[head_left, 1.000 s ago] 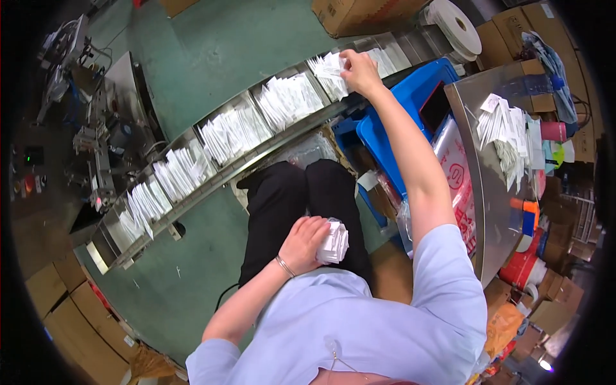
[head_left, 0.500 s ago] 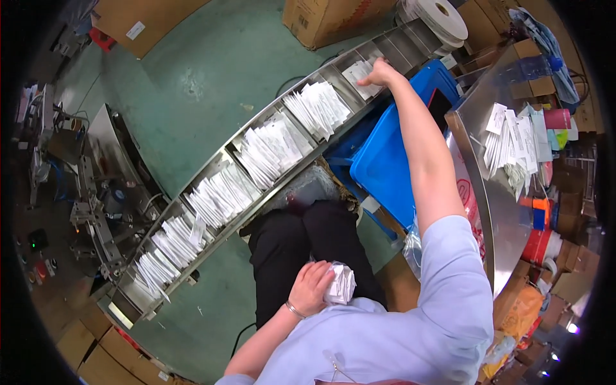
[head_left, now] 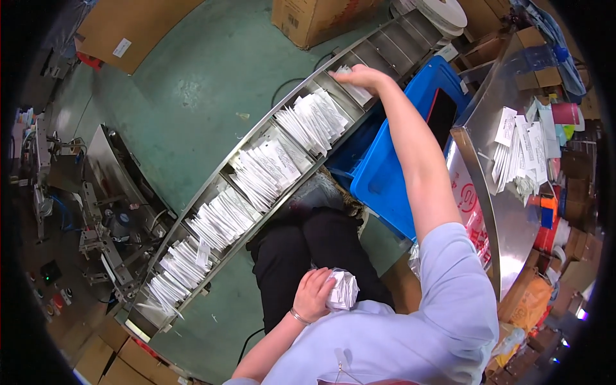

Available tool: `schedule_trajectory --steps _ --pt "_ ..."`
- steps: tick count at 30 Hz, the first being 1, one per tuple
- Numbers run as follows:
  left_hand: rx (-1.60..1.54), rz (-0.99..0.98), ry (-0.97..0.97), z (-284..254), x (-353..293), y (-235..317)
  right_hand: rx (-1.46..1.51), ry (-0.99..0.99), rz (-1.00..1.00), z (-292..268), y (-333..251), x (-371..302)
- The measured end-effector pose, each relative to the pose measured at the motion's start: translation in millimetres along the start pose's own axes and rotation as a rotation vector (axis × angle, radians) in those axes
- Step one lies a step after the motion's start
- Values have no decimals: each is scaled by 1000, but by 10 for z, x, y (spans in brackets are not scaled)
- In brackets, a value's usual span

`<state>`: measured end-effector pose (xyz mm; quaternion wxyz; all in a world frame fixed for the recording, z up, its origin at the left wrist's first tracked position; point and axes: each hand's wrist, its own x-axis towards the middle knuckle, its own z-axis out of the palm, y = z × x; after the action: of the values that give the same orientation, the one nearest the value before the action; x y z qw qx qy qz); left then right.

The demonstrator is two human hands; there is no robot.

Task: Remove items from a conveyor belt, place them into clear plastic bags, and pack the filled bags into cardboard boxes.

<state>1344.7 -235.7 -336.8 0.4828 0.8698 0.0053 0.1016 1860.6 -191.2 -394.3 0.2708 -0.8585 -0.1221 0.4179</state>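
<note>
My left hand (head_left: pixel 313 294) is closed around a bundle of flat white packets (head_left: pixel 344 292) above my lap. My right arm stretches up and forward. At its end my right hand (head_left: pixel 362 76) reaches into a compartment of the long metal trough (head_left: pixel 243 142). Its fingers look pinched on a few thin white packets (head_left: pixel 344 69) there, though the hand partly hides them. Nearer along the trough, several compartments hold leaning stacks of similar packets, such as one stack (head_left: pixel 312 122) just left of my right hand.
A blue plastic bin (head_left: pixel 383 173) with a dark flat thing (head_left: pixel 441 115) on it stands beneath my right arm. On the right, a metal table (head_left: pixel 507 237) carries another packet pile (head_left: pixel 518 151). Cardboard boxes (head_left: pixel 324 20) and white reels (head_left: pixel 443 14) lie beyond the trough.
My right hand has shifted left toward the far side of its compartment, its fingers now over the packets' far end. My left hand keeps its bundle. The whole view has shifted slightly.
</note>
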Motion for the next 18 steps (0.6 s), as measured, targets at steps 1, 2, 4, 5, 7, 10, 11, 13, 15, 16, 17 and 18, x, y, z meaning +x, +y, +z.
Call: schedule_trajectory --steps 1,2,4,5,7,10,11,13,15,16,17,18 --pt "1 0 3 -3 0 -9 4 -4 2 8 -16 -27" --pt "7 -7 10 -9 -4 -12 44 -96 50 18 -136 -140" --pt "13 -17 21 -25 -4 -14 118 -272 148 19 -317 -326" --pt "15 -18 28 -23 10 -10 115 -271 149 4 -295 -331" --pt "24 -21 44 -27 35 1 167 -371 80 -39 -227 -351" --pt "42 -30 44 -43 74 5 160 -378 -31 -41 -202 -381" --pt "51 -34 42 -45 78 13 132 -332 -102 -28 -204 -413" --pt "51 -42 44 -61 89 44 105 -283 -181 -1 -203 -475" --pt "46 -53 40 -78 92 72 58 -54 -276 80 -217 -555" --pt "54 -47 41 -77 85 80 38 62 -322 93 -229 -621" --pt "36 -52 20 -70 75 85 43 68 -329 69 -219 -709" --pt "18 -55 -3 -64 70 92 168 123 -384 28 -179 -820"
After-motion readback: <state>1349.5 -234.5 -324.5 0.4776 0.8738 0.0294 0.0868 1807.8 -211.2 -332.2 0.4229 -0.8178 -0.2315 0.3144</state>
